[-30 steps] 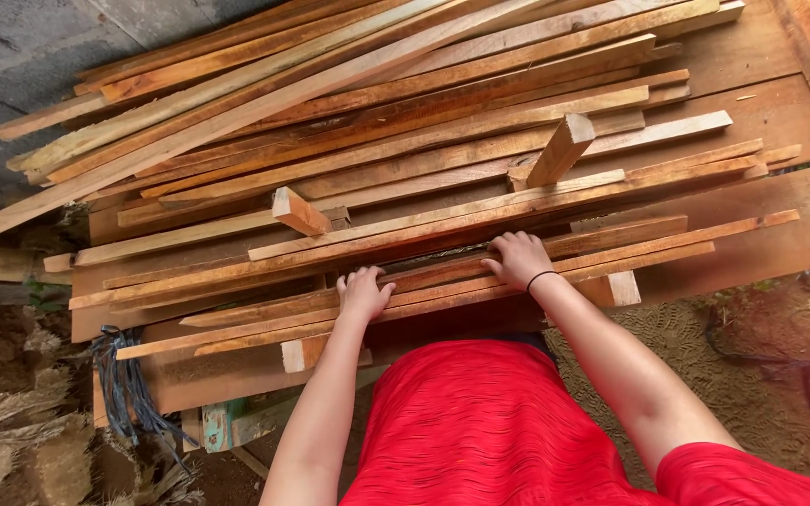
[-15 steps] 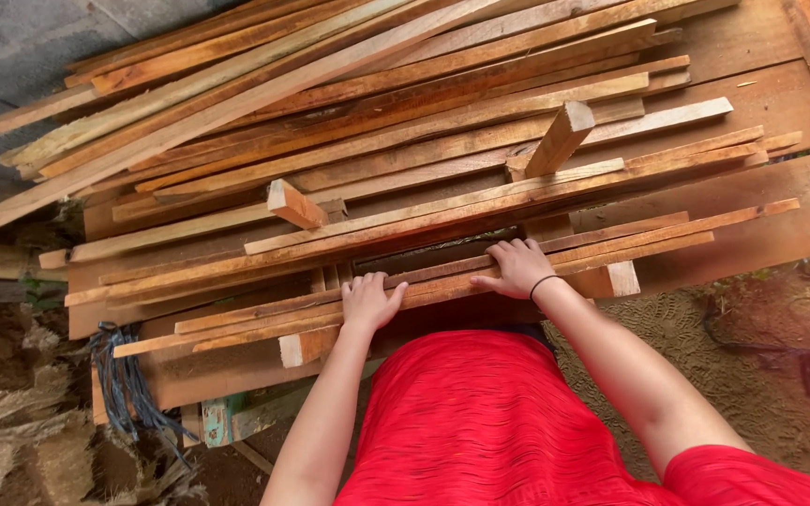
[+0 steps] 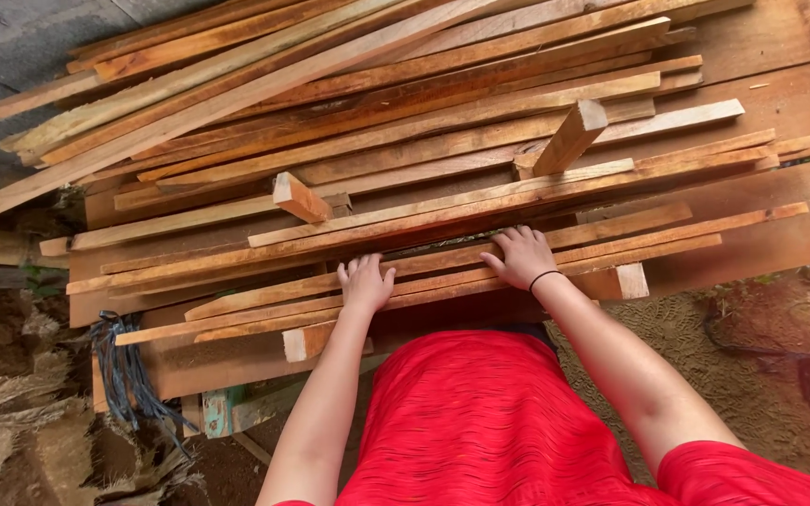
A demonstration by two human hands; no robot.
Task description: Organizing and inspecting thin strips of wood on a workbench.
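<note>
While both palms press flat, fingers spread, nothing is gripped: left hand (image 3: 365,283) and right hand (image 3: 520,257) lie open on top of the nearest wooden slats (image 3: 442,274). These slats are long, thin, rough-sawn strips, reddish-brown, lying side by side at the near edge of the pile, just in front of the person's red shirt (image 3: 480,422). Right wrist carries a thin black band (image 3: 543,276).

Behind the hands: big loose stack of longer battens (image 3: 330,112), mixed pale and orange-brown, grain visible, ends uneven, all running roughly left to right with a slight fan. Two short square-section offcuts stick up tilted out of the stack, one left of centre (image 3: 298,198), one right of centre (image 3: 571,137).

Everything sits on a flat plank bench (image 3: 780,103), dark worn boards. Short pale block end (image 3: 304,342) shows under the near slats, another at right (image 3: 628,280).

Bundle of dark blue-black strapping (image 3: 128,384) hangs off the bench's left corner. Grey block wall (image 3: 11,37) top left; bare dirt ground (image 3: 780,365) at right.

No containers in view; the bench alone carries the wood.
</note>
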